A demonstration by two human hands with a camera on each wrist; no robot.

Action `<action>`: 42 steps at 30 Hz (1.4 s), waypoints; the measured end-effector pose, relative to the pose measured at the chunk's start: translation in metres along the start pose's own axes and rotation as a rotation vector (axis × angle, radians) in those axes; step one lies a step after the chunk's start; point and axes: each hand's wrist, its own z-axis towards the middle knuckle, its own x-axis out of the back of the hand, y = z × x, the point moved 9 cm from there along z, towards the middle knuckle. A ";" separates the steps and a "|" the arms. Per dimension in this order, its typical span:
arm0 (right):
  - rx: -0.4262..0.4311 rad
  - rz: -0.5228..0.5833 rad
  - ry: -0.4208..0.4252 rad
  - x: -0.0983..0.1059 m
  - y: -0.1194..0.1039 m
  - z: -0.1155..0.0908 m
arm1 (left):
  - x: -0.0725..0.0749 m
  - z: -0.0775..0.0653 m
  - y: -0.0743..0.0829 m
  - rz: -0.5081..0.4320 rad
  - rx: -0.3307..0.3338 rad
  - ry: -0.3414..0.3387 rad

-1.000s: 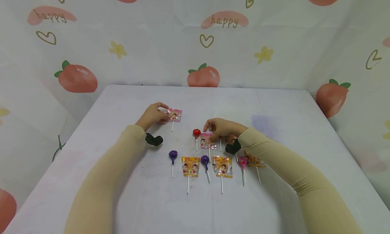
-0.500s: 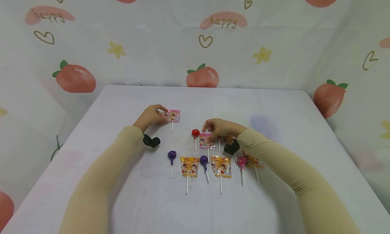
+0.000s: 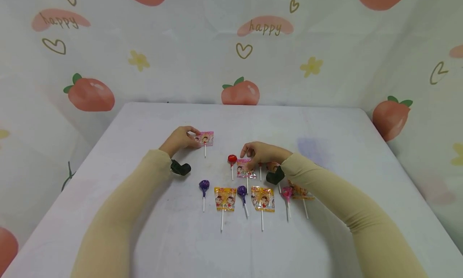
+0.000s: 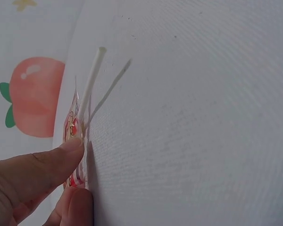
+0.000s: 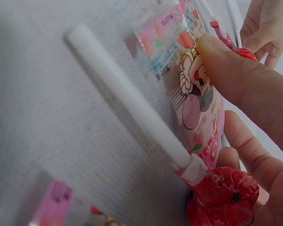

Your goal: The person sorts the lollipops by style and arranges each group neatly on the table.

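Observation:
My left hand pinches a lollipop in a flat pink wrapper at the back left of the table. The left wrist view shows thumb and finger on that wrapper, its white stick pointing away. Further right, my right hand holds the edge of another pink-wrapped lollipop. Seen from the right wrist, the thumb lies on its printed front with fingers at the far edge. A round red lollipop sits beside these fingers. Another red lollipop lies to the left of the right hand.
Nearer the front lie a purple lollipop, a yellow-wrapped lollipop, a second purple one, another yellow-wrapped one, a pink round one and an orange-wrapped one. My right forearm partly covers the last.
The left hand has shifted very slightly toward the front with its pink-wrapped lollipop. The right hand keeps its place on the other one, and the view tilts a little.

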 end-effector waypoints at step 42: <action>0.101 -0.065 0.093 0.010 -0.017 -0.011 | -0.001 0.003 -0.003 0.012 -0.026 0.017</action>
